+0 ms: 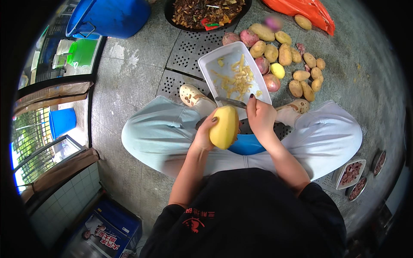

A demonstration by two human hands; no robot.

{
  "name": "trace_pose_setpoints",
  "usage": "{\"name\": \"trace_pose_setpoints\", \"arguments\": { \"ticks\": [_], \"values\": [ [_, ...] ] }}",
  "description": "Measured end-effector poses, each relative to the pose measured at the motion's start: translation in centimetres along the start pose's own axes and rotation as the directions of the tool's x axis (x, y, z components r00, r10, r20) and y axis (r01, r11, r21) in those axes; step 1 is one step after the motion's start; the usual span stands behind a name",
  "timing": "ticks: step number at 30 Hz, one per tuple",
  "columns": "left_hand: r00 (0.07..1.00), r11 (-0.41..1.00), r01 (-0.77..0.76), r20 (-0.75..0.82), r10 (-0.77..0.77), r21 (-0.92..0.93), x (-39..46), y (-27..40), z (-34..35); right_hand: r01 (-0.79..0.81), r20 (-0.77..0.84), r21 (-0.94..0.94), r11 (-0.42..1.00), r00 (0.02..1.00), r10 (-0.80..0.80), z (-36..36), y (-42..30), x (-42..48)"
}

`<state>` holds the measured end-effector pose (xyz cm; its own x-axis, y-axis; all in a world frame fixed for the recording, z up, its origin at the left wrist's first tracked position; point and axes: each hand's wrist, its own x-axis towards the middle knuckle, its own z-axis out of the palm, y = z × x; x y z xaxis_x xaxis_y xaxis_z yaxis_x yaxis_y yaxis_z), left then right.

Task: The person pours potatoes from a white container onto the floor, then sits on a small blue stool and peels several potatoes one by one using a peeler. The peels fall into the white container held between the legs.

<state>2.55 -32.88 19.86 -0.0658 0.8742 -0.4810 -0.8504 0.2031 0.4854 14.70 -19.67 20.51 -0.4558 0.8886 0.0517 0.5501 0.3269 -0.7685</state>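
Note:
My left hand (205,133) holds a large peeled potato (223,128), its long side roughly upright in view. Closed around the handle of a metal peeler or knife (233,102) is my right hand (260,115); the tool's dark, narrow end reaches left, just above the potato's top. Which kind of tool it is I cannot tell. Beyond both hands, a white plastic tray (220,51) lies tilted with potato peelings (240,79) in it. Right of the tray are unpeeled potatoes (285,54), a yellow peeled one (277,70) and red-skinned onions (272,83).
A black pan of dark food scraps (206,14), a blue tub (113,17) and a red plastic bag (303,11) lie ahead. Perforated metal drain covers (187,53) cross the floor. Containers of diced meat (351,174) stand at right, a blue box (113,225) at lower left.

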Motion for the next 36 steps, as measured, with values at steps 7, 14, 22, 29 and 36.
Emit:
{"name": "trace_pose_setpoints", "arguments": {
  "ticks": [7,14,22,29,36],
  "values": [
    [1.0,0.986,0.028,-0.005,-0.029,-0.163,-0.1,0.3,0.0,-0.025,-0.04,-0.135,0.99,0.999,0.02,-0.2,2.6,-0.3],
    [0.991,0.996,-0.052,-0.122,0.061,0.077,0.7,0.7,1.8,0.353,-0.199,-0.289,0.89,0.887,-0.417,-1.2,0.8,0.5],
    [0.963,0.925,-0.113,-0.271,0.011,-0.363,1.2,0.7,2.2,0.181,-0.136,-0.249,0.951,0.966,-0.22,-1.2,1.3,0.0],
    [0.952,0.94,-0.185,-0.288,0.1,-0.287,2.0,-0.4,2.0,0.367,-0.168,-0.148,0.918,0.906,-0.389,-0.9,-0.3,-1.1],
    [0.948,0.898,-0.119,-0.318,-0.025,-0.424,2.5,0.8,3.2,0.196,-0.164,-0.033,0.98,0.966,-0.198,-0.6,-0.8,-0.5]
  ]
}}
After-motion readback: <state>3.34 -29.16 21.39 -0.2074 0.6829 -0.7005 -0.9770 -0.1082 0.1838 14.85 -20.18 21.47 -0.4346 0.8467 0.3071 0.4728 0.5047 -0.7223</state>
